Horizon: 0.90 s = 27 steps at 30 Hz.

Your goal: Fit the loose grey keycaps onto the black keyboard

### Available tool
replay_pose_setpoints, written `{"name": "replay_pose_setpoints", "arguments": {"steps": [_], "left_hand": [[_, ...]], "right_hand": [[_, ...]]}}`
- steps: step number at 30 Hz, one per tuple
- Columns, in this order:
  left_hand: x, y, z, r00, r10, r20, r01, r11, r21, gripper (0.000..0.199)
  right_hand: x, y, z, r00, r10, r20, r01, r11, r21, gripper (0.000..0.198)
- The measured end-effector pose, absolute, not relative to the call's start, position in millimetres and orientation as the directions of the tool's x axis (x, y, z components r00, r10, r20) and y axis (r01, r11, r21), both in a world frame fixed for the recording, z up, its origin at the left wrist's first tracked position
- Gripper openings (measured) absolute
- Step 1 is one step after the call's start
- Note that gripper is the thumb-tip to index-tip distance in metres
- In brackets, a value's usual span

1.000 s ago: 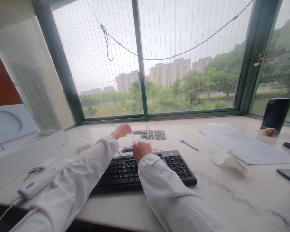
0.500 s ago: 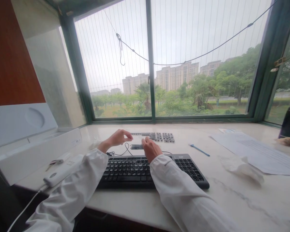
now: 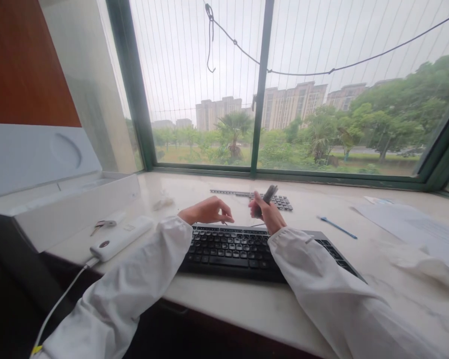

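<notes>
A: Where's the keyboard against the hands?

B: Nearest the person on the counter, one of it. Both hands are just past its far edge: the left hand behind its left part, the right hand nearer its middle, that sleeve crossing over its keys.

A: Holding anything?

B: The right one grips one dark, elongated object, tip poking up above the fingers. The left has its fingers bent downward; I can't tell whether the fingertips pinch something.

A: And the loose keycaps?

B: Laid in rows beyond the keyboard, partly behind the right hand; too small and covered to count.

A: The rest?

B: Right of the keyboard, one blue tool, then printed paper and one crumpled tissue. Left of it, one white device with one cable plugged in, a key beside that, and, farthest left, one open white box.
</notes>
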State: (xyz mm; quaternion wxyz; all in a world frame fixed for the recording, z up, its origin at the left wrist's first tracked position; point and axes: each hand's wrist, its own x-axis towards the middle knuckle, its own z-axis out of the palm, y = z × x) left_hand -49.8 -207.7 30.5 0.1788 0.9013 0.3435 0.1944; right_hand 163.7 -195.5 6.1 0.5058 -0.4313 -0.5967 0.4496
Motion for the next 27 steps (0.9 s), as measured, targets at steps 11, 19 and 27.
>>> {"name": "replay_pose_setpoints", "arguments": {"steps": [11,19,27], "left_hand": [[-41,-222,33,0.749,0.650,0.131,0.580,-0.738,0.344,0.023],[-40,-219,28,0.617,0.786,0.041,0.692,-0.567,0.448,0.024],[-43,-215,26,0.555,0.828,-0.076,0.701,-0.416,0.579,0.027]], "right_hand": [[133,-214,6,-0.226,0.951,0.212,-0.437,0.096,-0.895,0.051],[115,-222,-3,-0.175,0.952,0.250,-0.441,0.152,-0.885,0.054],[114,-220,-6,-0.136,0.985,0.106,-0.537,0.017,-0.843,0.051]]}}
